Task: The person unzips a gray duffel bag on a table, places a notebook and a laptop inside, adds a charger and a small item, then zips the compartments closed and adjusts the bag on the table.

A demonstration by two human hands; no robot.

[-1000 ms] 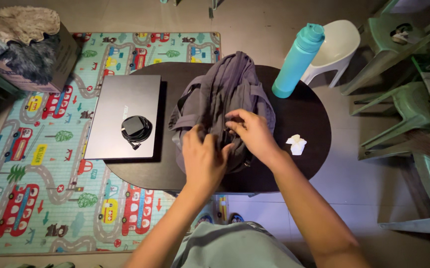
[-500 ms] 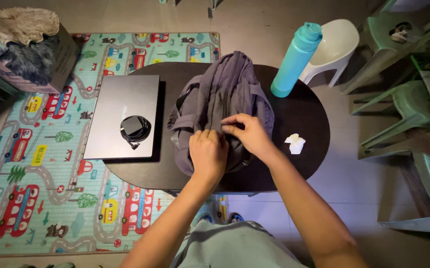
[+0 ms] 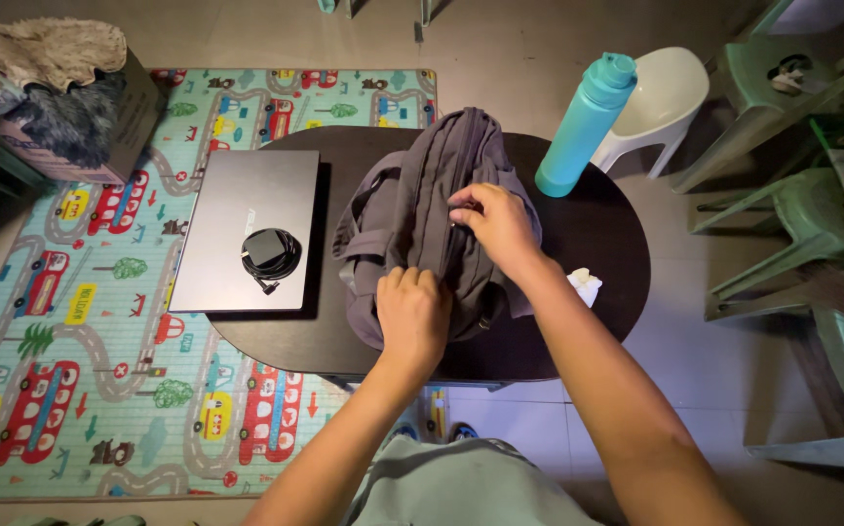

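You've got the grey fabric backpack (image 3: 437,219) mid-tabletop, right of the closed grey laptop (image 3: 247,229). Left hand (image 3: 410,314) grips its near end, right hand (image 3: 493,226) pinches the zipper, roughly halfway along; laptop's not packed yet.

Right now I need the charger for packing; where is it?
In the head view, the black charger lies coiled on the closed grey laptop, at the table's left, left of the grey backpack.

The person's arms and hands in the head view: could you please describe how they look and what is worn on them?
Both forearms are bare, with no sleeves in view. The left hand and right hand wear no gloves, and no rings, watch or bracelets are visible. A light grey-green garment shows below.
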